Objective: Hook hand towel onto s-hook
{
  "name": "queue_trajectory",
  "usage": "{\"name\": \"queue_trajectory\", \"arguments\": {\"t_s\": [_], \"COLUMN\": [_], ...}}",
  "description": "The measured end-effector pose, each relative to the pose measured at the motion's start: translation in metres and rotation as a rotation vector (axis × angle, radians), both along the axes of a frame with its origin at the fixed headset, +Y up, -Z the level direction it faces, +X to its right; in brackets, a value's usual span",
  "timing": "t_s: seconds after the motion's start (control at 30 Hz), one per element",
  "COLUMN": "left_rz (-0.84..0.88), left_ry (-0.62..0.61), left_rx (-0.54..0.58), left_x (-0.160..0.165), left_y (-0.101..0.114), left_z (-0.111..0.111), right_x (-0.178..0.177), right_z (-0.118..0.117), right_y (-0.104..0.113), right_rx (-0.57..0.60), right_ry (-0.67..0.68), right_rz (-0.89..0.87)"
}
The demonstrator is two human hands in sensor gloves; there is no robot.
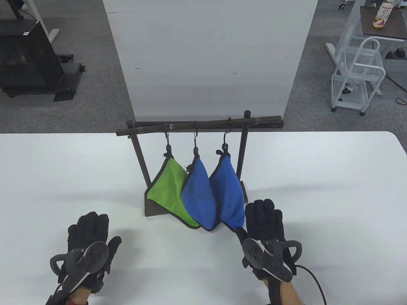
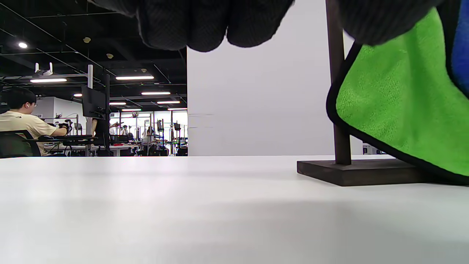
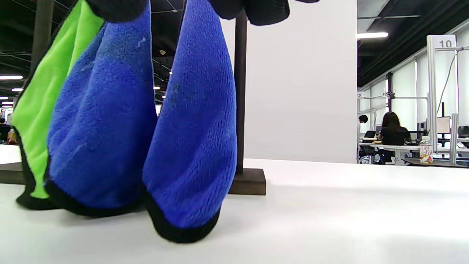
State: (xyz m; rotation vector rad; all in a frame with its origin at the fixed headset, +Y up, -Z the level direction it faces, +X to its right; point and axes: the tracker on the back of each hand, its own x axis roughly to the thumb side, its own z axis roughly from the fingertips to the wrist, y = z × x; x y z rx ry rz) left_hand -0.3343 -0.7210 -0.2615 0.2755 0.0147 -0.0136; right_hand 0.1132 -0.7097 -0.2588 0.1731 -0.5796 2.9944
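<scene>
Both hands [image 1: 90, 235] [image 1: 264, 222] lay flat and empty on the tabletop [image 1: 318, 190]; a careless lift could knock the hung towels [image 1: 198, 193] off their hooks [image 1: 196, 135].

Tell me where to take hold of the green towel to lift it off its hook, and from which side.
Pinch the green towel at its top corner, just under the hook, where the cloth narrows to its hanging loop. Come from the left with the left hand: that side is open, while a blue towel overlaps its right edge.
</scene>
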Motion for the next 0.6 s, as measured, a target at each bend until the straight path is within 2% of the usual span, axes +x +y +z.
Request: {"name": "queue_trajectory", "arguments": {"t_s": [0.23,0.6], "left_rz": [-0.004,-0.016], "left_ry": [0.003,0.003], "left_rx": [-0.005,-0.006], "left_x": [0.0,0.001], "left_y": [0.0,0.0], "left_z": [0.0,0.0], "right_x": [-0.001,0.008], "right_z": [0.005,0.016], "right_y": [-0.016,-0.029], "right_rx": [-0.021,-0.04], "right_ry": [0.005,-0.027], "right_rz": [0.01,0.025]}}
